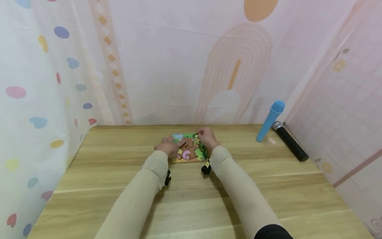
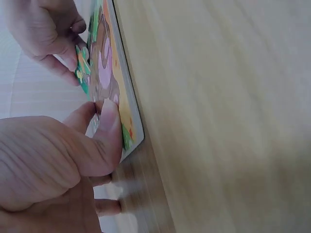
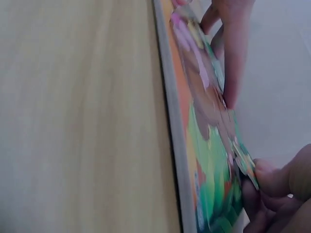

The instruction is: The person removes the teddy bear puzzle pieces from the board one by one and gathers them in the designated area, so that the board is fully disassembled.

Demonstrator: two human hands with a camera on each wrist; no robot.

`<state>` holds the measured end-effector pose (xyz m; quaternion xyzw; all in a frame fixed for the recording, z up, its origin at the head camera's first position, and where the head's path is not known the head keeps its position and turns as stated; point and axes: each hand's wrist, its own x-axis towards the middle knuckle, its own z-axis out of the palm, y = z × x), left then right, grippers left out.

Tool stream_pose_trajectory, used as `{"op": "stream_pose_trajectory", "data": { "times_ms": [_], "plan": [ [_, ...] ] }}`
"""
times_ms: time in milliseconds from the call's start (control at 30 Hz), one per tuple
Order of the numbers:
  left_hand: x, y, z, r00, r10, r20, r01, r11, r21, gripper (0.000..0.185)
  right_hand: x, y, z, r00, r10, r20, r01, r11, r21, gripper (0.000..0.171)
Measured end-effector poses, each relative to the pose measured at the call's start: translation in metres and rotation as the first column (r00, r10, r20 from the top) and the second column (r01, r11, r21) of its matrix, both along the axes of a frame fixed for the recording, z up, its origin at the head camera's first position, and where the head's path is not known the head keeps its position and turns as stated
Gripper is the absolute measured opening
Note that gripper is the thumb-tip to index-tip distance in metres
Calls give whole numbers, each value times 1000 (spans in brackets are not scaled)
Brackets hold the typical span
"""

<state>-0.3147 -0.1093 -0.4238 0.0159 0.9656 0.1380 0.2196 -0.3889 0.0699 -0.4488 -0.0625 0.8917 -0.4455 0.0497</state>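
Note:
A picture puzzle board (image 1: 191, 151) with a brown bear on green lies flat on the wooden table (image 1: 191, 199). My left hand (image 1: 167, 148) rests at its left edge, thumb (image 2: 109, 126) and a straight finger (image 3: 233, 53) pressing on the bear picture. My right hand (image 1: 208, 138) is at the board's far right corner and pinches a green puzzle piece (image 2: 81, 68) between thumb and fingers, the piece (image 3: 246, 165) lifted slightly off the board (image 3: 204, 145). Both arms wear beige sleeves.
A blue cylinder (image 1: 270, 121) leans against the back right wall, with a black cylinder (image 1: 289, 141) lying beside it and a small white object (image 1: 271, 140) between them. Patterned fabric walls close in the table on the left, back and right.

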Motion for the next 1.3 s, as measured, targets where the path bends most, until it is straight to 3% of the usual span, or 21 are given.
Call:
{"op": "stream_pose_trajectory", "data": {
  "times_ms": [200, 500, 800, 900, 1000, 1133, 1300],
  "plan": [
    [-2, -1, -2, 1000, -5, -2, 5, 1000, 7, 85, -1, -5, -4, 996, -72, 61, 78, 991, -110, 26],
    [1, -3, 4, 1000, -6, 2, 6, 999, 34, 85, -5, -5, -1, 992, -106, 72, 113, 988, -105, 21],
    [5, -9, 4, 999, -10, -39, 11, 1000, 18, 88, -3, 9, 4, 987, -103, 122, 136, 943, -303, 25],
    [-5, -12, -10, 998, -18, -57, 18, 1000, 4, 91, -2, 17, 8, 984, -107, 140, 145, 943, -299, 29],
    [-4, -12, -10, 998, -21, -57, 21, 1000, -2, 90, -3, 26, 9, 984, -105, 145, 141, 954, -263, 30],
    [8, -9, 5, 999, -17, -40, 18, 1000, 20, 87, -4, 39, 10, 985, -106, 136, 137, 959, -249, 31],
    [10, -10, 7, 999, -25, -47, 26, 999, 23, 85, -7, 60, 11, 983, -120, 138, 153, 953, -261, 32]
  ]
}}
